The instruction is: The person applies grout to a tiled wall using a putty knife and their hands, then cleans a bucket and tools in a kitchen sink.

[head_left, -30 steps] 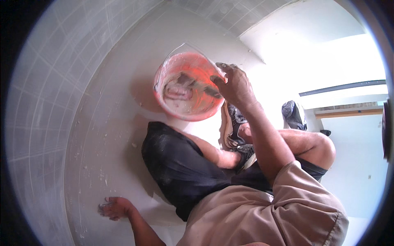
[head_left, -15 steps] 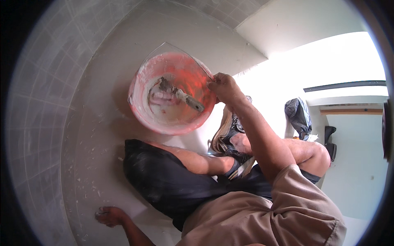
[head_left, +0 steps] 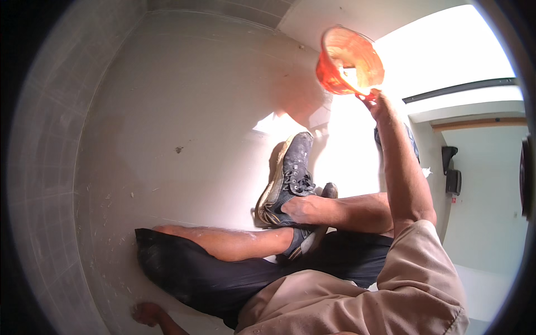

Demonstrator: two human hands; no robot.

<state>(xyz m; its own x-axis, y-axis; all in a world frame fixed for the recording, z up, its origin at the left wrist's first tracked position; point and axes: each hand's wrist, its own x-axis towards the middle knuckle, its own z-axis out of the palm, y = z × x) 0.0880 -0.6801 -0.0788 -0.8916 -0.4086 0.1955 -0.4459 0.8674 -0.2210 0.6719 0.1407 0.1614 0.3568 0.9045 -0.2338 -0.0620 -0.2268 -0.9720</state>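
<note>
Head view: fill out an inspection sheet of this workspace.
Surface: pale floor, speckled with light spatter at lower left.
Job's things: orange bucket, lifted and tilted against the bright opening; contents not visible.
Clutter: spattered dark shoe on the floor.
Hands: right hand grips the bucket's rim; left hand rests on the floor.
Cables: nothing seen.
Surroundings: tiled wall on the left; dark fixtures on a pale wall at right.
</note>
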